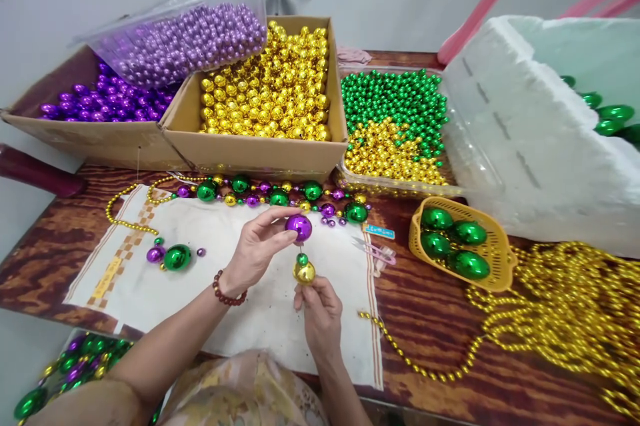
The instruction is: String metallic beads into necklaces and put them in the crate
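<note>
My left hand (pixel 257 246) pinches a large purple bead (pixel 299 227) above the white cloth (pixel 165 279). Just below hang a small green bead (pixel 302 259) and a gold bead (pixel 304 272) on the same thread. My right hand (pixel 320 316) is closed under the gold bead, gripping the thread or a needle that I cannot make out. A finished strand of green, gold and purple beads (pixel 280 196) lies along the cloth's far edge. A loose green bead (pixel 177 257) and a purple bead (pixel 155 254) lie on the cloth to the left.
Cardboard boxes of purple beads (pixel 95 103) and gold beads (pixel 270 89) stand behind, a clear tub of purple beads (pixel 185 43) on top. Right: a tray of green and gold beads (pixel 395 126), a yellow basket (pixel 463 243), a foam box (pixel 530 133), gold strands (pixel 565 319), scissors (pixel 375 251).
</note>
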